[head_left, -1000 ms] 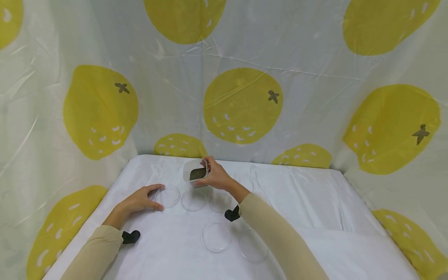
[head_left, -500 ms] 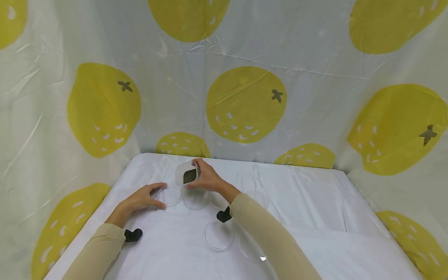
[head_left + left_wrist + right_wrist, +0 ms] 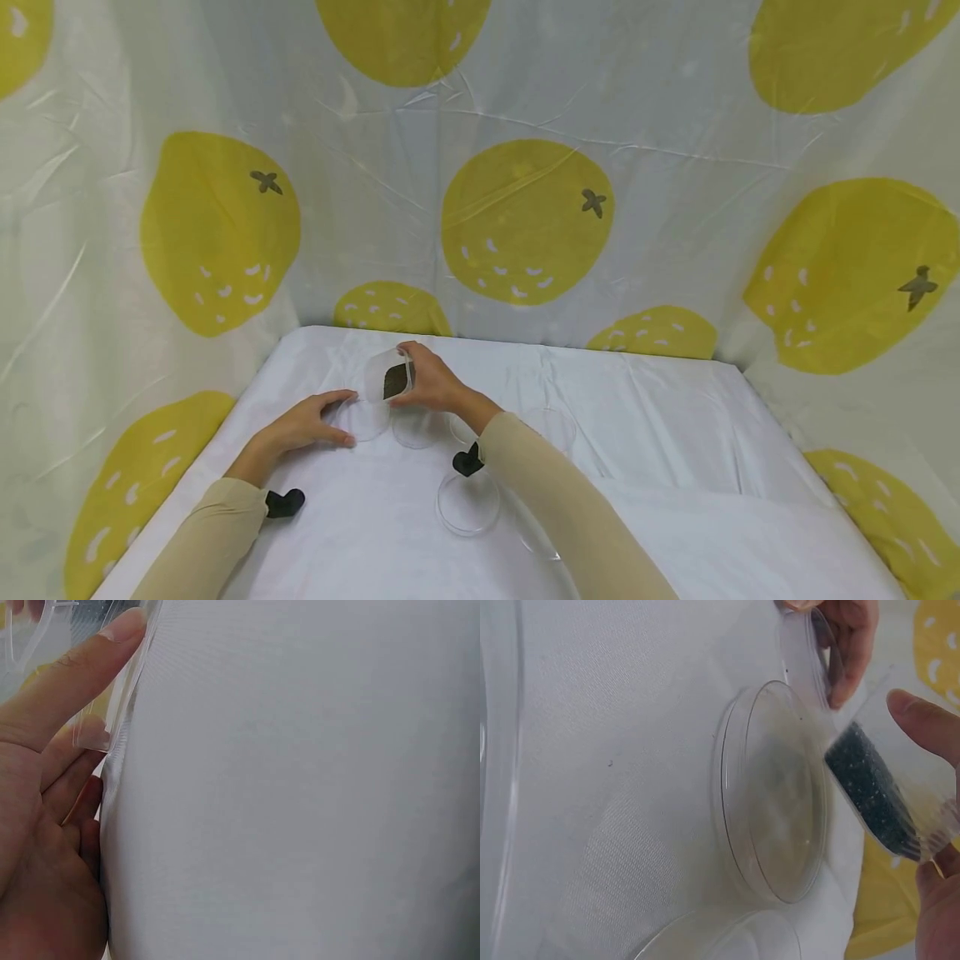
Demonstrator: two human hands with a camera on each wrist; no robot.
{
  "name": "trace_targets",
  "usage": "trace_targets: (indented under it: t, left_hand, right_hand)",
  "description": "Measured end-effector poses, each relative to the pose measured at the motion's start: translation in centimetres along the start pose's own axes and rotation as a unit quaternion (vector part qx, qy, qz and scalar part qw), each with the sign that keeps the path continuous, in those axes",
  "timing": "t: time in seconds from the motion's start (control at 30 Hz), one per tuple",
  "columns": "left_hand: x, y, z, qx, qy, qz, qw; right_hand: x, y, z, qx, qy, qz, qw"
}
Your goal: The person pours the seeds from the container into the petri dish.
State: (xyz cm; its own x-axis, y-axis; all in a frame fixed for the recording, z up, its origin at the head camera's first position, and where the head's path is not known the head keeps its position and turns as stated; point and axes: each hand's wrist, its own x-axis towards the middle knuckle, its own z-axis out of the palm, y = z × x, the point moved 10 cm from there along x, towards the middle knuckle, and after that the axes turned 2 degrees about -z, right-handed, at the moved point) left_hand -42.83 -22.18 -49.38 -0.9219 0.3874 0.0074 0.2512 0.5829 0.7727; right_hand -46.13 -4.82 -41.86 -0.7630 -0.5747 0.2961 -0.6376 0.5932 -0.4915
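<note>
My left hand grips the sides of a clear petri dish at the left end of a row, thumb on the near side and fingers on the far side. My right hand holds a clear plastic tub by its walls, tilted to the left above that dish. Dark fine granules lie slumped inside the tub. A second petri dish stands on the cloth just right of the held one. In the left wrist view, the thumb lies along the dish's edge.
More clear petri dishes stand on the white cloth: one beyond the right forearm, one nearer, and another partly under the right sleeve. A lemon-print curtain closes off the back and sides.
The right hand has carried the tub left and tipped it further, from above the second dish to above the held dish. The left hand has stayed in place.
</note>
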Motion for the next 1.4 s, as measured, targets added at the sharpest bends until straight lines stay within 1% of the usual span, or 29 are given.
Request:
trace_targets:
  t: [0.2,0.4,0.57,0.7,0.8,0.93,1.03,1.27,1.33,1.4]
  left_hand:
    - [0.0,0.4,0.0,-0.003,0.002,0.013,0.9999]
    - [0.0,0.2,0.1,0.004,0.0,0.006,1.0]
    - [-0.1,0.1,0.0,0.007,0.005,0.005,1.0]
    - [-0.2,-0.2,0.0,0.007,0.006,-0.008,0.9999]
    - [-0.2,-0.1,0.0,0.003,0.005,-0.005,1.0]
    - [-0.2,0.4,0.0,-0.002,0.008,0.01,0.9999]
    - [-0.3,0.7,0.1,-0.009,0.01,0.013,0.9998]
    - [-1.2,3.2,-0.1,-0.027,0.006,0.017,0.9995]
    - [-1.4,3.4,-0.1,-0.023,0.007,0.019,0.9995]
    - [-1.3,3.1,-0.1,-0.021,0.009,0.021,0.9995]
  right_hand:
    - [0.0,-0.3,0.0,-0.011,-0.004,-0.009,1.0]
    - [0.3,-0.8,0.2,-0.023,-0.016,-0.022,0.999]
    - [0.4,-1.4,0.4,-0.041,-0.029,-0.036,0.998]
    - [0.6,-1.6,0.7,-0.058,-0.042,-0.049,0.996]
    - [0.7,-1.7,0.7,-0.058,-0.045,-0.06,0.996]
    - [0.9,-1.6,0.5,-0.048,-0.047,-0.061,0.996]
    - [0.9,-1.4,0.5,-0.042,-0.053,-0.055,0.996]
    - [1.1,-1.6,0.5,-0.043,-0.058,-0.061,0.995]
    - [1.1,-1.6,0.6,-0.046,-0.059,-0.062,0.995]
    - [1.1,-1.7,0.6,-0.053,-0.061,-0.063,0.995]
